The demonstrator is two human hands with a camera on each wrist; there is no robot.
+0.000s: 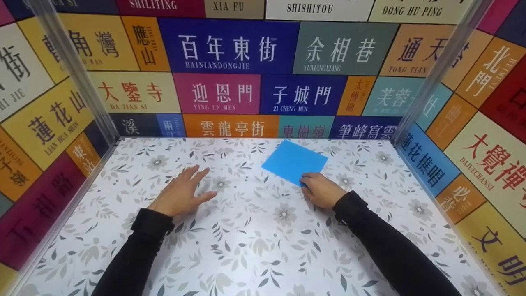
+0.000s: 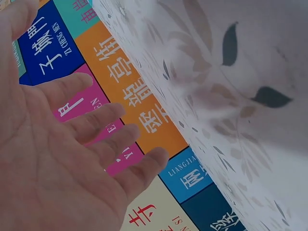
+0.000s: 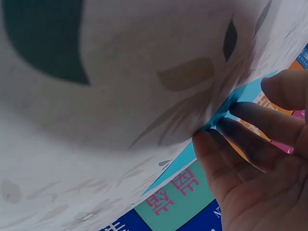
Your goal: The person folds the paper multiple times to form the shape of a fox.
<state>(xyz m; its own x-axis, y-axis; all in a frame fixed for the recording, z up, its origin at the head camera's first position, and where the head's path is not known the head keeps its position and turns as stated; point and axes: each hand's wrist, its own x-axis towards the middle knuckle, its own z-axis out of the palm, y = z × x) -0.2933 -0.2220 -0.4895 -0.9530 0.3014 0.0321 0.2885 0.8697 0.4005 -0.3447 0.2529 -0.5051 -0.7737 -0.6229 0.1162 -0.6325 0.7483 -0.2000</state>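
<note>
A square sheet of blue paper (image 1: 294, 160) lies on the patterned tabletop, turned so a corner points toward me. My right hand (image 1: 322, 190) is at its near right edge, covering part of it. In the right wrist view the fingertips (image 3: 204, 139) touch down on the blue sheet (image 3: 180, 161), while the thumb stands apart from them. To the left, my left hand (image 1: 185, 193) hovers with fingers spread and holds nothing. Its bare palm (image 2: 53, 159) faces the left wrist camera, the fingers loosely extended.
The white tabletop (image 1: 246, 230) carries grey leaves and flowers. Panels of colourful street-name signs (image 1: 228, 45) close in the back and both sides. Clear corner posts (image 1: 435, 74) rise at the back right and back left (image 1: 78, 74).
</note>
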